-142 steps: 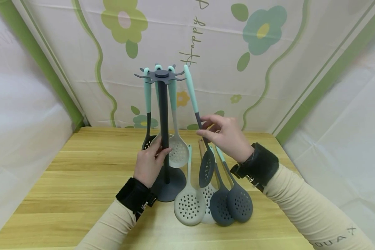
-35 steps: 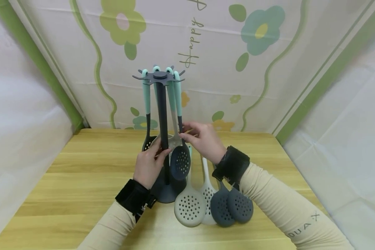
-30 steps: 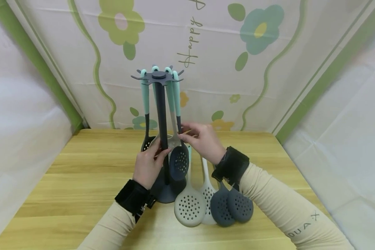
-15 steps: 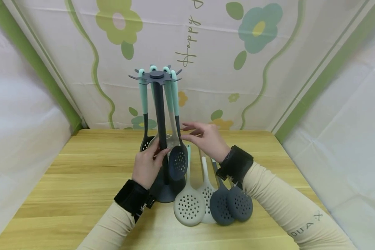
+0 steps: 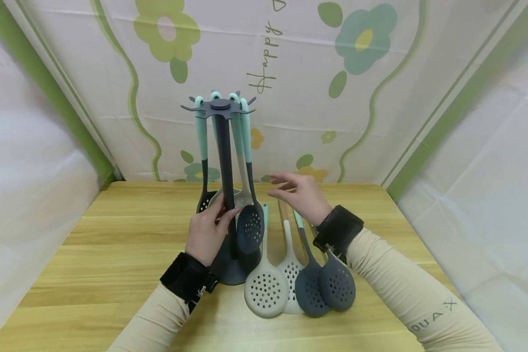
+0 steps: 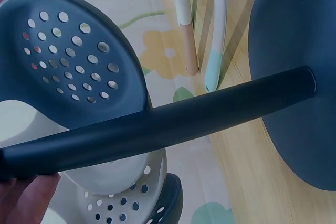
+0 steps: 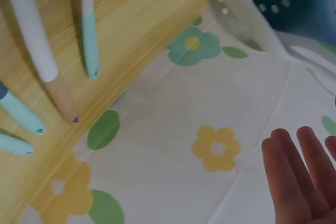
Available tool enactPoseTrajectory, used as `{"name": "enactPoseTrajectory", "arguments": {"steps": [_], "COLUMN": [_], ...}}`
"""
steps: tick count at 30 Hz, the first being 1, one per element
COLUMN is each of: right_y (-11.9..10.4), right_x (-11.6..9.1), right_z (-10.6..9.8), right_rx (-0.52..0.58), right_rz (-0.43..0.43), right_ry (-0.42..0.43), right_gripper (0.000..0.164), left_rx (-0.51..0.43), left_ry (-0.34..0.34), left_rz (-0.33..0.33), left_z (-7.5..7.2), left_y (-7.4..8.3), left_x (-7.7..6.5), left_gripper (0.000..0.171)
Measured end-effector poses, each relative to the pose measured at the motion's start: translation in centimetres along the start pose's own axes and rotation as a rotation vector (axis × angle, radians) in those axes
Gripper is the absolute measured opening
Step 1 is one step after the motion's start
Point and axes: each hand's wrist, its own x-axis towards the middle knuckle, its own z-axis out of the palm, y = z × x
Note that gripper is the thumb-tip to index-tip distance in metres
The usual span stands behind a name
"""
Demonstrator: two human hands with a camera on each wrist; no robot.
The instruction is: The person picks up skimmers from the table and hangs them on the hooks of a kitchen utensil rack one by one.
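Note:
In the head view a dark utensil stand (image 5: 225, 156) rises upright from its round base. My left hand (image 5: 206, 232) grips its pole low down, fingers and thumb around it. Several mint-handled utensils hang from the hooks at the top. Among them, a dark skimmer (image 5: 251, 230) hangs at the right front, with a pale perforated one (image 5: 245, 195) behind it. My right hand (image 5: 302, 196) is held in the air to the right of the skimmer, apart from it, fingers extended and holding nothing. The right wrist view shows those fingers (image 7: 294, 182) bare.
On the wooden table (image 5: 127, 254), right of the stand base, lie a beige skimmer (image 5: 266, 291), a white one with a wooden handle end (image 5: 292, 269), and two dark ones (image 5: 310, 291), partly overlapping. A flower-patterned cloth (image 5: 299, 122) backs the table.
My right hand brought the dark skimmer left to the stand, where it now hangs from a hook. The hand has let go and drawn back right. My left hand keeps its grip.

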Motion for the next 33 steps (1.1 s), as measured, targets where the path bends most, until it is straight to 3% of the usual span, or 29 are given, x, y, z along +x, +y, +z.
{"name": "enactPoseTrajectory", "arguments": {"steps": [11, 33], "right_y": [3.0, 7.9], "right_x": [-0.2, -2.1], "right_z": [-0.8, -1.5], "right_rx": [-0.120, -0.284], "right_rz": [0.067, 0.196], "right_ry": [0.033, -0.023], "right_gripper": [0.049, 0.053], "left_rx": [0.006, -0.001], "left_ry": [-0.008, -0.019], "left_rz": [-0.009, -0.020], "left_z": [0.0, -0.1], "left_y": [-0.1, 0.2], "left_x": [0.0, 0.0], "left_gripper": [0.016, 0.015]}}
